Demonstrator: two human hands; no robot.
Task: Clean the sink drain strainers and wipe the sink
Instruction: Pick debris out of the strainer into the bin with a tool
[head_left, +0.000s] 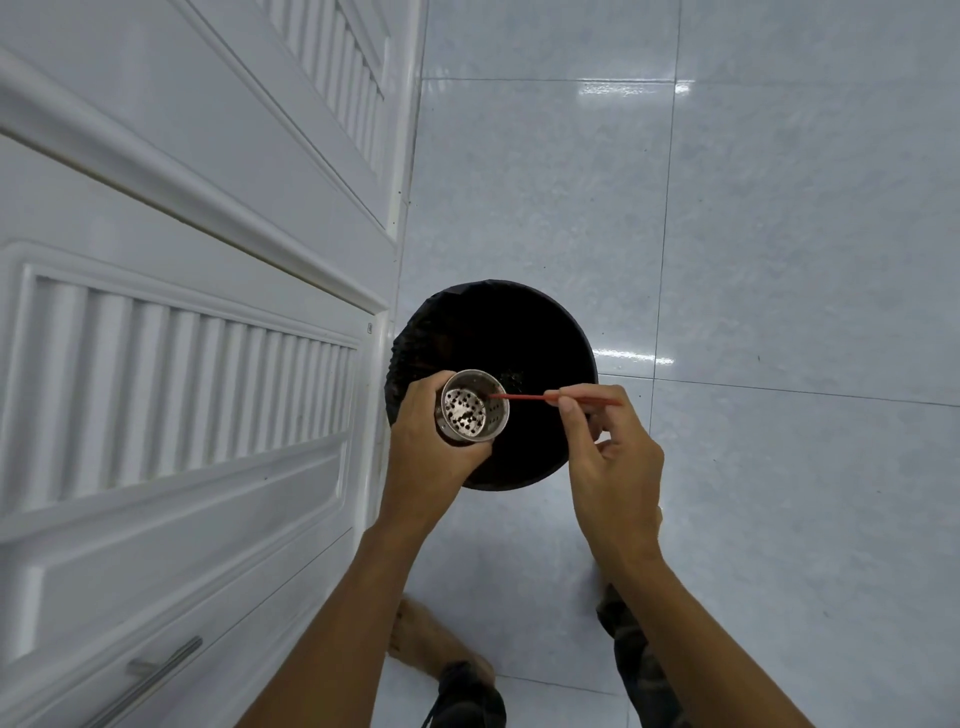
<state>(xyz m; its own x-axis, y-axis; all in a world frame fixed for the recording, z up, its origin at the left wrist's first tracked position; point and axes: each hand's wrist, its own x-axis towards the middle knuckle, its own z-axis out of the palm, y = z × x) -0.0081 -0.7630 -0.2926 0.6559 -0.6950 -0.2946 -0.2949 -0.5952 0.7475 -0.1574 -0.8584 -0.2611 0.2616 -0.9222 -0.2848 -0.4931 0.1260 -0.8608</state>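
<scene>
My left hand (431, 447) grips a round steel drain strainer (471, 406), a perforated cup with its open side facing up, dark bits stuck around its holes. My right hand (608, 447) pinches a thin red stick (524, 397) between thumb and fingers. The stick's tip reaches over the strainer's right rim. Both hands hover above a black bin (519, 332) lined with a black bag, standing on the floor.
White cabinet doors with louvred panels (182, 384) run along the left, a metal handle (161, 667) near the bottom. Glossy pale floor tiles (779, 234) spread to the right. My bare foot (431, 639) and patterned trousers show below the arms.
</scene>
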